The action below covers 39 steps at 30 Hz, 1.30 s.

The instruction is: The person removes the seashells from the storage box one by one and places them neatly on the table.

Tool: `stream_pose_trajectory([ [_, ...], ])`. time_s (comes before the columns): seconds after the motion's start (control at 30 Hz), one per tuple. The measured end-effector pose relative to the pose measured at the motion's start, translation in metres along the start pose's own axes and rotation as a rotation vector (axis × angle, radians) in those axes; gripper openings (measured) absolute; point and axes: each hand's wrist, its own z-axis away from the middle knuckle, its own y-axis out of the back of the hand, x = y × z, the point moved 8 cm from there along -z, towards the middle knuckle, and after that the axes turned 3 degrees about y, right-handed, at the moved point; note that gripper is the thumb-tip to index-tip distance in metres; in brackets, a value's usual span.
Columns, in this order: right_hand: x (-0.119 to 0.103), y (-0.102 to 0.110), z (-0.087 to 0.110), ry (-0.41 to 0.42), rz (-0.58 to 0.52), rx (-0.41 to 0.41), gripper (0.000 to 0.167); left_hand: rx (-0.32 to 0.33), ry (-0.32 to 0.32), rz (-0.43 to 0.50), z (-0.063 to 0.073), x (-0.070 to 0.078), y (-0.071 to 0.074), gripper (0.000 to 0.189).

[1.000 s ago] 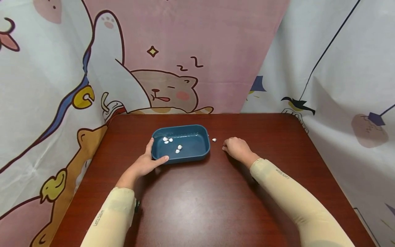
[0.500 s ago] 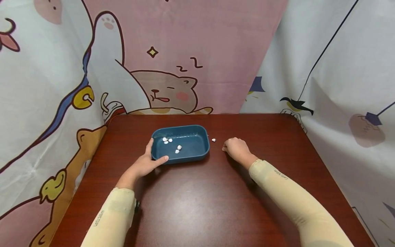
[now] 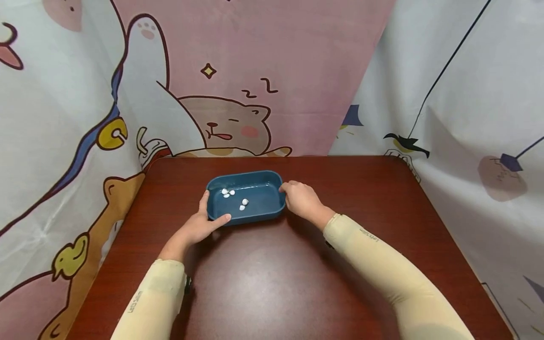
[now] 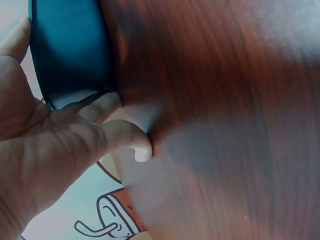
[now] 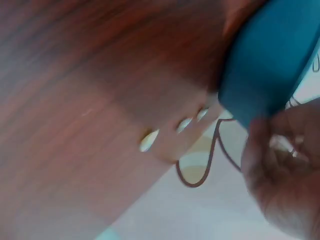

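Note:
A dark blue rectangular dish (image 3: 263, 200) sits on the table with several small white pebble-like pieces (image 3: 244, 202) in its left half. My left hand (image 3: 197, 227) grips the dish's left end, thumb over the near rim and fingers along the outside. At the opposite end, my right hand (image 3: 302, 200) has its fingertips right at the right rim. Between its curled fingers, the right wrist view shows a small white piece (image 5: 281, 144), partly hidden. Three more white pieces (image 5: 149, 140) lie on the table beside the dish in that view; the right hand covers them in the head view.
The dark red-brown wooden table (image 3: 263, 274) has a glossy top. Behind it and along both sides hangs a cloth (image 3: 314, 85) printed with cartoon animals. Both forearms wear cream sleeves (image 3: 378, 255) that reach in from the near edge.
My right hand has moved left from the bare table to the dish's right rim, covering the loose white piece seen there before. The left hand and dish have stayed in place.

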Motion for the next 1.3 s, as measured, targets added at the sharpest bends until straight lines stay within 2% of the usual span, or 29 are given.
stream_pose_trajectory([
  [0.13,-0.02,0.004,-0.007,-0.009,0.137,0.064,0.014,-0.007,-0.008,0.006,0.0,-0.001,-0.004,0.123],
  [0.23,-0.039,0.002,-0.013,0.053,0.167,0.075,0.011,0.002,-0.015,0.006,0.001,-0.001,-0.004,0.123],
  [0.37,-0.065,-0.013,-0.026,0.164,0.052,-0.071,0.023,0.014,-0.02,0.008,0.002,0.0,0.0,0.123],
  [0.5,-0.081,-0.033,-0.039,0.171,-0.042,-0.265,0.038,-0.001,-0.017,0.005,0.004,-0.001,0.0,0.124],
  [0.6,-0.089,-0.047,-0.047,0.159,-0.023,-0.39,0.047,-0.007,-0.013,0.005,0.005,-0.002,-0.001,0.123],
  [0.7,-0.093,-0.057,-0.053,0.155,0.029,-0.478,0.052,-0.007,-0.017,0.01,0.005,-0.001,-0.001,0.122],
  [0.87,-0.095,-0.069,-0.059,0.148,0.046,-0.561,0.048,-0.004,-0.024,0.01,0.004,0.001,0.0,0.122],
  [1.07,-0.096,-0.079,-0.062,0.151,-0.022,-0.573,0.039,-0.01,-0.025,0.002,0.003,0.002,-0.001,0.122],
  [1.3,-0.098,-0.082,-0.067,0.168,-0.08,-0.51,0.007,-0.007,-0.017,0.014,0.003,0.001,0.0,0.122],
])
